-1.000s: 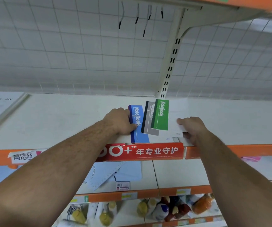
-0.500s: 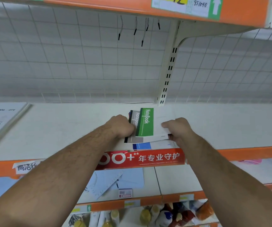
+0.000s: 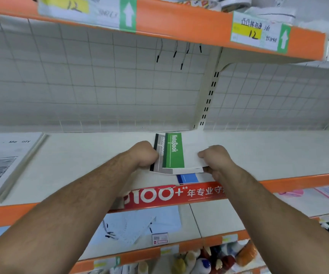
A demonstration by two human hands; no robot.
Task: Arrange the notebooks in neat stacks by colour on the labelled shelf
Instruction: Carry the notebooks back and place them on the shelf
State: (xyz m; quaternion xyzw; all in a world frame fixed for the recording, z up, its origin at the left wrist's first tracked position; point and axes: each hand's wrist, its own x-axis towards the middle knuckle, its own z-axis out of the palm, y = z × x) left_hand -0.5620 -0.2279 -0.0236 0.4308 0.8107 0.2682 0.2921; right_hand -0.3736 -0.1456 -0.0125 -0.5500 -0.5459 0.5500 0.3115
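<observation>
A green-and-white notebook lies on top of a grey notebook near the front of the white shelf. Both are raised a little off the board. My left hand grips their left edge and my right hand grips the right edge of the pile. A blue notebook lies flat on the shelf beneath them, only its near end showing. The shelf's front rail carries a red label strip.
A large black-and-white booklet lies at the shelf's left end. An upright slotted post stands behind the notebooks, with a wire grid back wall. The orange shelf above overhangs. Lower shelves hold paper sheets and bottles.
The fanned notebooks were pushed together. My hands have lifted the green and grey ones off the blue one, which stays on the shelf. My view has tilted upward.
</observation>
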